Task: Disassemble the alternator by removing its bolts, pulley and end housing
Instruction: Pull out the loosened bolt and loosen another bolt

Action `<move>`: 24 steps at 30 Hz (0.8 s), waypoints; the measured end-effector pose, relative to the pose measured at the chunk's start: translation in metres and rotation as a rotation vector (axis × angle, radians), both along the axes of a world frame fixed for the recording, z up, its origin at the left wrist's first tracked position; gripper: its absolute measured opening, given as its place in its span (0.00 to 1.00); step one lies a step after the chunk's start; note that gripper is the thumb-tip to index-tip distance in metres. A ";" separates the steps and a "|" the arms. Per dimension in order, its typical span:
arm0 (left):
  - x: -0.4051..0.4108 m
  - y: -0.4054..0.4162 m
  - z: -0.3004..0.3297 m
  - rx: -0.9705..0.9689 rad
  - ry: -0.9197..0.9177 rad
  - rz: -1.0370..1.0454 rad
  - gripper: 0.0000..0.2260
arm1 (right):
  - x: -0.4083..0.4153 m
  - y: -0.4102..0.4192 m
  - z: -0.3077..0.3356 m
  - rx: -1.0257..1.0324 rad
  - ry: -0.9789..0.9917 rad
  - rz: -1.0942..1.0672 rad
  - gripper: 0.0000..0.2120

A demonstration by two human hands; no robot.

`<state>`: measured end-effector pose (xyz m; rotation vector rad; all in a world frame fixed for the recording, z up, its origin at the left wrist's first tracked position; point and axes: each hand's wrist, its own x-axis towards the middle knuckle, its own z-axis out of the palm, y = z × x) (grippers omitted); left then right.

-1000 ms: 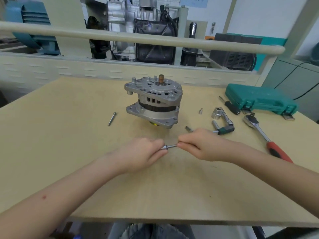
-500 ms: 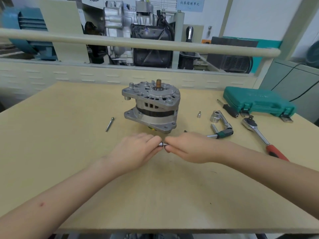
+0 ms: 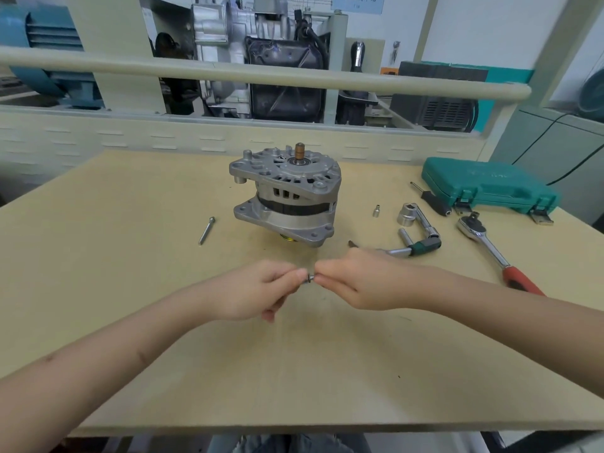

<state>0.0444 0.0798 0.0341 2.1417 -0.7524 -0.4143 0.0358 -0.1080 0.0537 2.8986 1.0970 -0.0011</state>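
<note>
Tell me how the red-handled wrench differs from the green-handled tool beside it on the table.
The red-handled ratchet is long and straight, while the green-handled tool is bent, with metal arms sticking out at angles. The ratchet's grip is red and lies nearest the table's right edge; the other tool's grip is green and lies closer to the alternator. The green-handled tool carries a socket on one end; the ratchet's head looks bare. Both lie flat, untouched by the hands.
</note>
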 end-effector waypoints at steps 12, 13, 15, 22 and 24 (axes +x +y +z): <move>-0.001 -0.006 0.012 0.324 -0.860 -0.125 0.15 | 0.000 -0.008 0.011 0.105 0.117 0.002 0.12; -0.001 -0.006 0.010 0.281 -0.673 -0.125 0.15 | -0.001 -0.009 0.012 0.109 0.106 0.016 0.11; -0.002 -0.005 0.014 0.162 -0.367 -0.080 0.16 | -0.003 -0.011 0.014 0.158 0.089 0.043 0.10; 0.001 -0.002 0.023 0.018 -0.154 -0.047 0.15 | -0.005 -0.014 0.010 0.294 0.095 0.014 0.15; 0.000 -0.003 0.021 -0.046 -0.095 -0.057 0.15 | -0.006 -0.016 0.011 0.304 0.070 0.014 0.15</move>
